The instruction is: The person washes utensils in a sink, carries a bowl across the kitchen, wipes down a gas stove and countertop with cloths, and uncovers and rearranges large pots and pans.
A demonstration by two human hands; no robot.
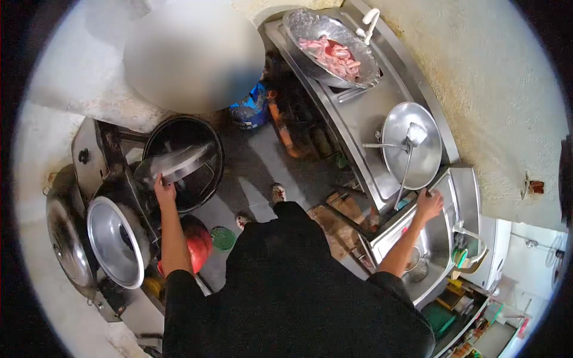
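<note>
My left hand (165, 192) is closed on the edge of a shallow round metal pan (182, 164), tilted and slightly blurred. Below the pan stands a large black tub (212, 188). On the right, my right hand (428, 206) has its fingers curled at the near rim of a wide metal bowl (394, 128), beside the sink edge. A small dark spot shows at its fingertips; what it grips, if anything, I cannot make out. Inside the bowl lie a ladle (416, 135) and another long-handled utensil, their handles sticking out over the rim.
A metal basin (307, 24) holding raw meat (337, 59) sits at the counter's far end. The sink (439, 262) is at right. Large metal basins (140, 262) stand on the left. A red container (200, 238) and a green basket (223, 238) are on the floor.
</note>
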